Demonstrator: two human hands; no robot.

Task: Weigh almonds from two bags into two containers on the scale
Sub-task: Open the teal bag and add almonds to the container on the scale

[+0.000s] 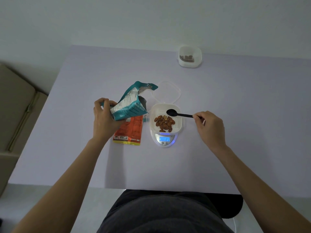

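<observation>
The teal bag [133, 105] is clamped in the left grip [104, 116], the black spoon [179, 114] in the right grip [210, 126] over the container [181, 120]; broad bench [151, 167] is seen before the near edge.

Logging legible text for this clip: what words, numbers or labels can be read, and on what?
"23": lit display of the scale.
Teal bag, in the left hand: print too blurred to read.
Orange bag: print and barcode too small to read.
Scale's button labels: too small to read.
</observation>
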